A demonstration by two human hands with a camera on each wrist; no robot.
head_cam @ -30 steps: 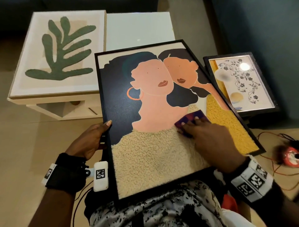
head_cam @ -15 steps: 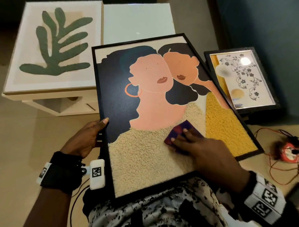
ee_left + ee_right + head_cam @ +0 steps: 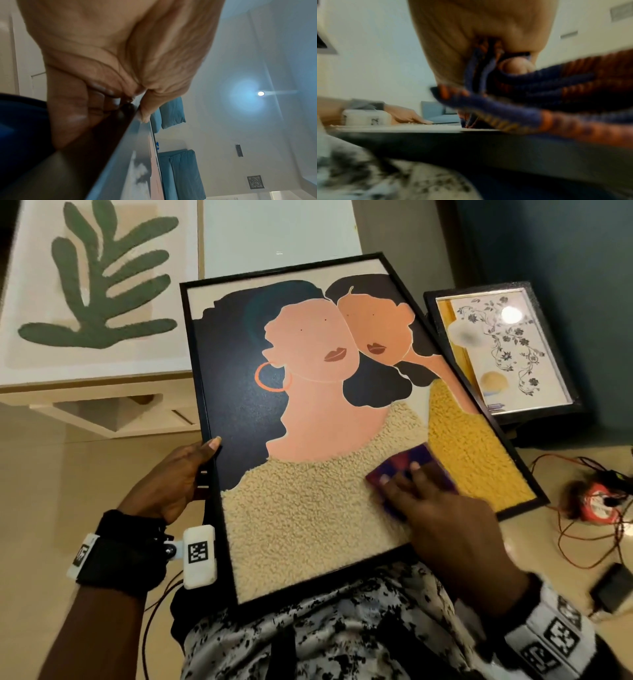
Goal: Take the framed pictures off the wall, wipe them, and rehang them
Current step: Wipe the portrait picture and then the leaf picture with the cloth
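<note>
A black-framed picture of two women lies tilted on my lap. My left hand grips its left edge, thumb on the glass and fingers curled under the frame. My right hand holds a folded purple and red cloth down on the glass, over the cream and yellow lower part of the picture. In the right wrist view the cloth is bunched up into the palm beside the thumb, and the picture is blurred.
A leaf picture lies on a low white table ahead to the left. A small floral framed picture leans by the dark wall on the right. A red cable reel with loose wires sits on the floor at the right.
My right hand slid the cloth left and toward me over the cream area, then back to the right. My left hand kept its grip on the frame edge.
</note>
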